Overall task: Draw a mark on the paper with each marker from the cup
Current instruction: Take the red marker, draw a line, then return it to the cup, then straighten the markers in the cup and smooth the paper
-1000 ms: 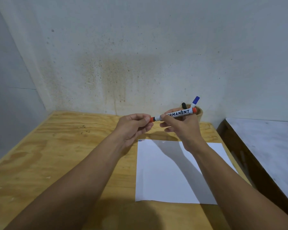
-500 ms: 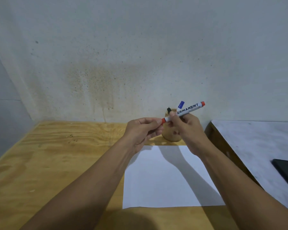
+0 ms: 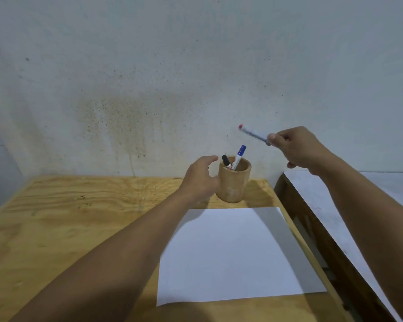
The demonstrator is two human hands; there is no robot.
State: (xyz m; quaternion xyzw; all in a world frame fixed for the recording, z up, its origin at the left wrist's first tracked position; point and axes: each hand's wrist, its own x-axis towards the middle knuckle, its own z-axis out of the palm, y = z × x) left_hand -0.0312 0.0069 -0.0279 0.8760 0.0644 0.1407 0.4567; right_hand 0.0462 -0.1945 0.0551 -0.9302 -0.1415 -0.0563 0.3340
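**Red marker held aloft, cup steadied**

A light, stiff red marker (image 3: 253,133) is pinched at its lower barrel by the right hand (image 3: 297,148). The cup (image 3: 233,181), behind the blank paper (image 3: 235,254), is loosely cupped by the left hand (image 3: 199,180). Mid-barrel holds are judged best.

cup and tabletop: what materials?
Cup: looks like bamboo or turned wood, with a matte tan, faintly mottled wall and a thick rim. Tabletop: plywood, seemingly unfinished, with broad swirling grain, small knots and a pale edge strip.

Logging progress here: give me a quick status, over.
Right hand holds red marker aloft. Left hand open at cup. Paper unmarked, nothing on it.
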